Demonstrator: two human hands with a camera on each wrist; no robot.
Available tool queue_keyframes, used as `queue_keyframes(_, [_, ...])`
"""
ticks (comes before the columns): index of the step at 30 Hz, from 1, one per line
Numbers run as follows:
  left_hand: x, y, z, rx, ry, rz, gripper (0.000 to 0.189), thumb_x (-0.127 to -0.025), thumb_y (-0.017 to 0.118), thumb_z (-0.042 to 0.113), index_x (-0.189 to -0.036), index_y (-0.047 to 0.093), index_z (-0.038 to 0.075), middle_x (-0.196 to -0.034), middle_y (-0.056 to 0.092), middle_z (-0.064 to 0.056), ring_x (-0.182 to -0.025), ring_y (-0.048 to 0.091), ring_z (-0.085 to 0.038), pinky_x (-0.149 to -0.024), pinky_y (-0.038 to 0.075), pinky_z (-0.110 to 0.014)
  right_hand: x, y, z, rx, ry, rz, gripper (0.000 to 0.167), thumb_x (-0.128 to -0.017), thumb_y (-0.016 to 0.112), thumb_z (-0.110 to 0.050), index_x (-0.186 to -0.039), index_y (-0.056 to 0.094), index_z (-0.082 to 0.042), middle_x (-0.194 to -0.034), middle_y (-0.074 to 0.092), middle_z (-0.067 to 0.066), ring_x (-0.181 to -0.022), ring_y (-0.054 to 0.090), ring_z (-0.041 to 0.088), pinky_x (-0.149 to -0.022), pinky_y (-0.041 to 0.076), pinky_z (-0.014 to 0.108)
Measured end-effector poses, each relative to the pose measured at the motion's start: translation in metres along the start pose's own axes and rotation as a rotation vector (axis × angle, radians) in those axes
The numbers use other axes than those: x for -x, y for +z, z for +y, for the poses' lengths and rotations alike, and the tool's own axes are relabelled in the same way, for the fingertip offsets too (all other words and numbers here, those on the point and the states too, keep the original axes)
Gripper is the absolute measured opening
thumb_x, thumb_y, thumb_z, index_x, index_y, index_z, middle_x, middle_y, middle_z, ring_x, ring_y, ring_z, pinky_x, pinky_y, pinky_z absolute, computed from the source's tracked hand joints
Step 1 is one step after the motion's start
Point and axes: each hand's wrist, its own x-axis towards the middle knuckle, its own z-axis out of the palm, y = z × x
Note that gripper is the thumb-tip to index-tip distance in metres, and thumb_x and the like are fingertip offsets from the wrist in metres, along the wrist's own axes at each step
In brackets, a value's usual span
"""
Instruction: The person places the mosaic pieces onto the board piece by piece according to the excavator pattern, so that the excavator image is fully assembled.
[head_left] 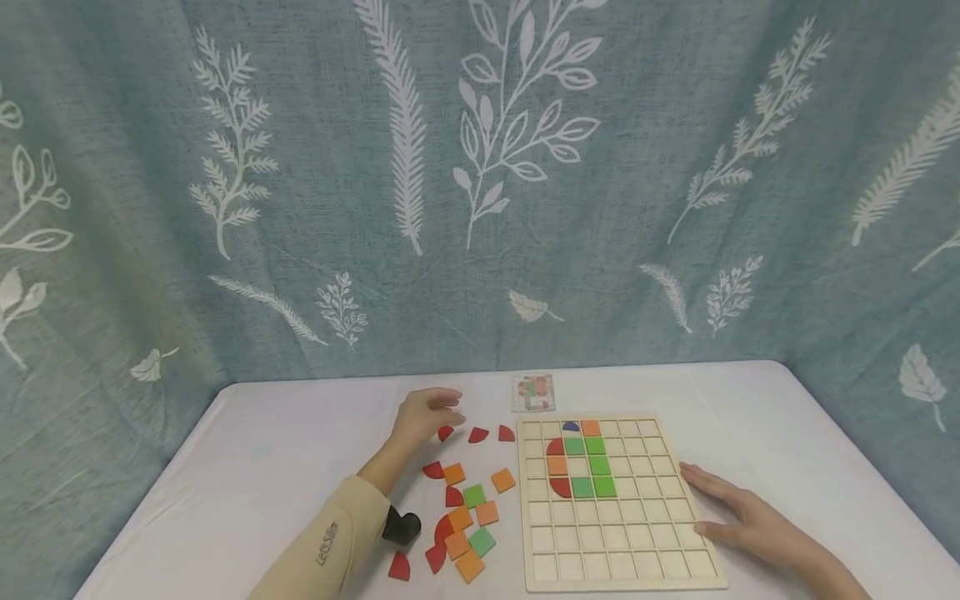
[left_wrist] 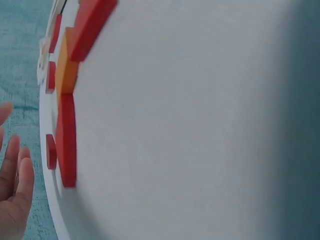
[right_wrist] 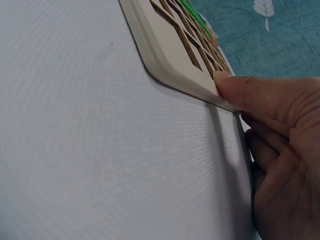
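Observation:
My left hand (head_left: 427, 414) hovers close over a red quarter-circle tile (head_left: 446, 432) at the back left of the loose tiles. Its fingers are loosely bent, and the left wrist view shows nothing between them. At the right edge of the wooden grid board (head_left: 630, 540) lies my right hand (head_left: 742, 517), fingers extended along the side. In the right wrist view its thumb (right_wrist: 232, 87) rests on the board's rim. Set in the grid are green square tiles (head_left: 598, 466), orange squares (head_left: 591, 428), red quarter-circles (head_left: 560, 487) and a blue half-round tile (head_left: 572, 427).
Several loose tiles, red quarter-circles (head_left: 477, 435) and orange (head_left: 503, 480) and green squares (head_left: 482, 542), lie left of the board. A small pattern card (head_left: 533, 392) lies behind it. A patterned curtain (head_left: 450, 317) hangs behind the white table (head_left: 300, 417).

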Motion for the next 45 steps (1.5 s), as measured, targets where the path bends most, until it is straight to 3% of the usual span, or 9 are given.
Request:
queue_keyframes(8, [0.006,-0.008,-0.006,-0.117,0.060,0.045,0.029,-0.074,0.074,0.005,-0.102,0.068,0.003,-0.101,0.068,-0.014,-0.093,0.062,-0.027,-0.074,0.053,-0.035,-0.001,-0.002,-0.002,-0.005,-0.006,-0.005,0.062,-0.082,0.067,-0.017,-0.136,0.042,-0.001,-0.135,0.025,-0.031,-0.121,0.015,-0.026,-0.089,0.012,-0.006])
queue_keyframes(15, [0.005,-0.009,-0.016,-0.157,0.047,0.027,0.032,-0.070,0.079,0.010,-0.100,0.069,0.005,-0.099,0.068,-0.011,-0.092,0.060,-0.025,-0.078,0.052,-0.036,-0.001,-0.003,-0.005,-0.015,0.062,-0.009,0.062,-0.081,0.066,-0.020,-0.136,0.042,-0.001,-0.139,0.029,-0.019,-0.118,0.014,-0.028,-0.087,0.011,-0.007])
queue_keyframes(23, [0.006,-0.007,-0.024,-0.167,0.080,0.048,0.028,-0.070,0.078,0.008,-0.096,0.070,0.005,-0.092,0.068,-0.009,-0.084,0.058,-0.021,-0.074,0.052,-0.035,0.000,-0.002,-0.004,-0.016,0.069,-0.007,0.062,-0.081,0.066,-0.020,-0.136,0.043,-0.002,-0.139,0.030,-0.018,-0.118,0.015,-0.028,-0.087,0.011,-0.007])
queue_keyframes(31, [0.008,-0.005,-0.024,-0.197,0.129,0.049,0.022,-0.071,0.076,0.005,-0.092,0.071,0.007,-0.089,0.068,-0.006,-0.082,0.059,-0.019,-0.072,0.051,-0.034,0.001,-0.002,-0.006,-0.042,0.017,-0.014,0.061,-0.082,0.065,-0.016,-0.136,0.042,0.000,-0.135,0.025,-0.031,-0.120,0.015,-0.026,-0.088,0.012,-0.006])
queue_keyframes(39, [0.010,-0.005,-0.022,-0.171,0.174,0.036,0.022,-0.072,0.073,0.001,-0.094,0.071,0.006,-0.093,0.069,-0.007,-0.086,0.061,-0.021,-0.076,0.052,-0.037,0.000,-0.004,-0.008,-0.072,0.039,-0.037,0.061,-0.084,0.064,-0.016,-0.137,0.040,0.001,-0.135,0.025,-0.031,-0.120,0.016,-0.026,-0.087,0.011,-0.005])
queue_keyframes(45, [0.009,-0.008,-0.014,-0.162,0.201,-0.013,0.028,-0.073,0.073,0.000,-0.099,0.070,0.008,-0.096,0.068,-0.005,-0.088,0.061,-0.020,-0.078,0.052,-0.036,0.000,-0.005,-0.010,-0.081,0.045,-0.041,0.061,-0.084,0.064,-0.016,-0.137,0.039,0.002,-0.135,0.024,-0.032,-0.119,0.016,-0.026,-0.087,0.011,-0.005])
